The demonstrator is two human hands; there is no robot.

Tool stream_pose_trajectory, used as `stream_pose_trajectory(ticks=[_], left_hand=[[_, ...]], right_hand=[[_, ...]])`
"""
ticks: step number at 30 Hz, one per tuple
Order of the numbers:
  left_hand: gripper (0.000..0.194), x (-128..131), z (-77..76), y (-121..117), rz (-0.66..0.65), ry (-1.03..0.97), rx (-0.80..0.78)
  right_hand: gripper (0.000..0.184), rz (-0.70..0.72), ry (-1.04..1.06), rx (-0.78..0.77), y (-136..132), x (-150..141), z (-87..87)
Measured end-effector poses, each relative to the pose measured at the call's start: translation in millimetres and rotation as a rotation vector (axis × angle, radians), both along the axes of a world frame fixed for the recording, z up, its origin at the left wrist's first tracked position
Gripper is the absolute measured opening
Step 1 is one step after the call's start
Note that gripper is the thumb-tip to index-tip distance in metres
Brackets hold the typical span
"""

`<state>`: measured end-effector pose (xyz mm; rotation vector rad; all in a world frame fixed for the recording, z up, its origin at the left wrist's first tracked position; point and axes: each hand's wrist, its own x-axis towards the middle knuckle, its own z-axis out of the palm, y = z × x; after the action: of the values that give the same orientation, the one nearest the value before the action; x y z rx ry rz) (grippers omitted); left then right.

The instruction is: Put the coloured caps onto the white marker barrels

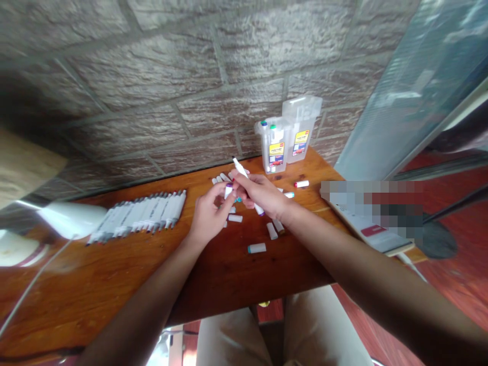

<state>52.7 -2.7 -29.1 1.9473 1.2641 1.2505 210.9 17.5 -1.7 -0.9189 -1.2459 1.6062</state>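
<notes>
My left hand pinches a white marker cap with a purple end. Close beside it, my right hand is closed around an uncapped white marker, its dark tip pointing up and away and a purple end showing below the palm. Loose caps lie on the wooden table around both hands: a white cap under the left fingers, a teal-ended cap nearer me, a white cap below the right wrist, and a red-ended cap to the right. My hands partly hide several more.
A long row of white markers lies on the left of the table. Two clear plastic cases stand against the stone wall, the nearer holding a few markers. At right are a book and, at left, a white lamp.
</notes>
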Motion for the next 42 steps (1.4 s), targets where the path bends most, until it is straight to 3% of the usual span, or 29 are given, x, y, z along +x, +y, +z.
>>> stream_pose_trajectory(ticks=[5,13,19,25,29,34,42], left_hand=[[0.033,7.2,5.0,-1.1,-0.093,-0.228,-0.114],[0.041,5.9,10.9,-3.4,-0.217,-0.321,-0.257],[0.036,4.8,10.7,-2.0,-0.270,-0.404,-0.281],[0.036,4.5,24.0,-1.1,-0.306,-0.752,-0.444],[0.044,5.3,21.6,-3.1,-0.310,-0.689,-0.481],[0.046,10.9,10.8,-8.6,-0.276,-0.537,-0.434],[0.049,22.1,23.9,-25.0,-0.385,-0.463,-0.435]], right_hand=[[0.044,0.003,0.202,-0.192,-3.6,-6.5,4.1],[0.048,0.193,0.273,-0.340,-1.1,-0.8,9.5],[0.046,0.239,0.405,-0.459,0.3,0.7,14.6],[0.048,0.188,0.582,-0.316,1.5,8.2,20.7],[0.056,0.135,0.467,-0.231,5.0,12.6,20.6],[0.062,0.042,0.272,-0.189,6.4,5.4,8.7],[0.058,0.043,0.181,-0.145,0.3,3.9,8.1]])
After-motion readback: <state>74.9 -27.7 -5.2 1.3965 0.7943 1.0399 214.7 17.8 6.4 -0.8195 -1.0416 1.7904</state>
